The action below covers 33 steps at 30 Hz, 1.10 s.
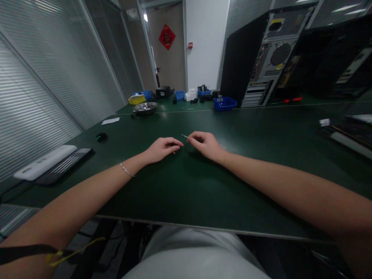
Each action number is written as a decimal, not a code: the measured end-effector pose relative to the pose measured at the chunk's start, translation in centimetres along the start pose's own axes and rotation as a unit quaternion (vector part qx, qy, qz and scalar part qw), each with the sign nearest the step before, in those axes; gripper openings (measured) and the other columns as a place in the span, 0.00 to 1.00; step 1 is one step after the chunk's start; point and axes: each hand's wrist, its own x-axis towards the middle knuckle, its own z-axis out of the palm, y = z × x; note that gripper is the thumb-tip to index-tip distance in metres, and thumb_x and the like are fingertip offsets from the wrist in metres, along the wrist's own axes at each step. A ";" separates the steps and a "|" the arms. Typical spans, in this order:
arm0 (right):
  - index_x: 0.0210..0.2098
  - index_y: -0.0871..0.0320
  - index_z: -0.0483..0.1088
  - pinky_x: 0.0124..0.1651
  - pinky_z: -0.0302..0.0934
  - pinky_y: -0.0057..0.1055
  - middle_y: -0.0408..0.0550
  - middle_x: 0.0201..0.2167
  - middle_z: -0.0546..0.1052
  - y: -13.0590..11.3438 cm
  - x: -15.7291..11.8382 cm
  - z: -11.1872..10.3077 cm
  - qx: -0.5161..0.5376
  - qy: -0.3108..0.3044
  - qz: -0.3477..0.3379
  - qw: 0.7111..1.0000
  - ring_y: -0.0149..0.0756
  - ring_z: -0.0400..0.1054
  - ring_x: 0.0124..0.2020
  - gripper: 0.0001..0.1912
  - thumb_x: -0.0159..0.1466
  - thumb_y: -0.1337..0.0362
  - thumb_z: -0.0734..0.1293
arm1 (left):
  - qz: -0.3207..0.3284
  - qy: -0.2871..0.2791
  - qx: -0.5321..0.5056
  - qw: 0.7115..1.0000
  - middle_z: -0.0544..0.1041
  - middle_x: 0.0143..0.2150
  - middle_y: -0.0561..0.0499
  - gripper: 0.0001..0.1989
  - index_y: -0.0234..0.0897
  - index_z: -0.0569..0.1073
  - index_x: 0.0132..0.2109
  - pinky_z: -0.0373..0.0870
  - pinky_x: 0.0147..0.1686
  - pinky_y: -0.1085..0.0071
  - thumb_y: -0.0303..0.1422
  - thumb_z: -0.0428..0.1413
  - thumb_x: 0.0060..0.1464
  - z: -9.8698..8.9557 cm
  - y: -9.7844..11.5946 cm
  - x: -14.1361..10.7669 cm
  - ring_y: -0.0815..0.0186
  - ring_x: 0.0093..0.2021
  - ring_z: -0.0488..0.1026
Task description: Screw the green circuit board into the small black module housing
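My right hand [205, 145] is closed in a pinch over the middle of the green tabletop [180, 186]. From its fingertips a thin silver rod [185, 136] sticks out to the left; its other end is hidden in the fingers, so its kind does not show. Just left of it, my left hand [162, 149] rests low over the table with fingers loosely bent and the thumb a little apart from the index finger. Nothing shows in the left hand. A small gap separates the two hands' fingertips.
At the left lie a keyboard [62, 164], a white bar-shaped device [43, 162] and a mouse [101, 136]. Further back stand a metal bowl [145, 109], a blue bin [224, 104] and a tall computer case [247, 62]. A red-handled tool [293, 100] lies at the back right.
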 end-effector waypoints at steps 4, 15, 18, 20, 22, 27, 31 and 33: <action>0.32 0.60 0.74 0.32 0.57 0.28 0.44 0.27 0.75 0.2 0.0 0.2 0.013 0.000 -0.005 1.000 0.32 0.67 0.29 0.10 0.62 0.64 0.62 | 0.115 -0.026 0.142 0.983 0.74 0.47 0.44 0.12 0.40 0.77 0.47 0.63 0.53 0.61 0.29 0.55 0.57 1.0 1.2 -0.4 0.58 0.49 0.69; 0.41 0.59 0.69 0.32 0.57 0.28 0.44 0.31 0.74 -0.2 -0.3 0.1 0.004 0.036 -0.033 0.999 0.32 0.65 0.29 0.10 0.63 0.61 0.63 | 0.024 0.023 0.002 0.999 0.73 0.50 0.44 0.14 0.38 0.75 0.51 0.67 0.47 0.63 0.32 0.53 0.58 -0.1 0.6 -0.2 0.60 0.45 0.71; 0.44 0.58 0.68 0.32 0.57 0.28 0.44 0.30 0.74 -0.3 -0.5 0.2 -0.033 0.004 -0.037 0.999 0.32 0.65 0.28 0.12 0.61 0.62 0.65 | -0.024 0.058 -0.092 0.994 0.74 0.50 0.44 0.15 0.35 0.74 0.52 0.68 0.45 0.66 0.30 0.54 0.58 -0.6 -0.2 0.1 0.64 0.41 0.72; 0.41 0.57 0.71 0.35 0.58 0.29 0.45 0.32 0.76 -0.4 -0.5 0.3 -0.064 -0.040 -0.053 0.996 0.34 0.68 0.32 0.08 0.62 0.64 0.65 | -0.045 0.080 -0.158 0.983 0.75 0.49 0.43 0.15 0.34 0.74 0.51 0.69 0.43 0.68 0.28 0.56 0.57 -0.7 -0.5 0.3 0.67 0.40 0.72; 0.40 0.56 0.73 0.39 0.59 0.31 0.47 0.36 0.76 -0.6 -0.5 0.3 -0.092 -0.086 -0.087 0.988 0.36 0.69 0.37 0.08 0.62 0.65 0.65 | -0.060 0.093 -0.217 0.970 0.75 0.48 0.43 0.14 0.32 0.73 0.50 0.71 0.41 0.70 0.26 0.57 0.55 -0.7 -0.5 0.4 0.68 0.38 0.74; 0.44 0.55 0.74 0.44 0.61 0.33 0.50 0.44 0.73 -1.0 -0.6 0.0 -0.131 -0.158 -0.142 0.968 0.40 0.69 0.43 0.12 0.61 0.61 0.68 | -0.091 0.123 -0.284 0.946 0.77 0.44 0.43 0.10 0.30 0.73 0.46 0.73 0.43 0.71 0.23 0.57 0.55 -0.7 -0.1 0.4 0.68 0.37 0.77; 0.40 0.56 0.74 0.41 0.61 0.31 0.49 0.41 0.74 -0.9 -0.6 0.0 -0.153 -0.175 -0.141 0.962 0.38 0.69 0.40 0.08 0.62 0.64 0.66 | -0.090 0.124 -0.311 0.938 0.77 0.47 0.41 0.10 0.29 0.73 0.46 0.74 0.43 0.71 0.22 0.57 0.56 -0.9 0.0 0.4 0.68 0.38 0.78; 0.39 0.57 0.74 0.40 0.60 0.31 0.49 0.39 0.74 -0.8 -0.6 0.2 -0.156 -0.166 -0.135 0.964 0.37 0.69 0.38 0.07 0.62 0.66 0.65 | -0.092 0.123 -0.309 0.939 0.77 0.47 0.41 0.10 0.29 0.73 0.46 0.75 0.43 0.72 0.22 0.57 0.56 -1.0 -0.2 0.4 0.68 0.38 0.78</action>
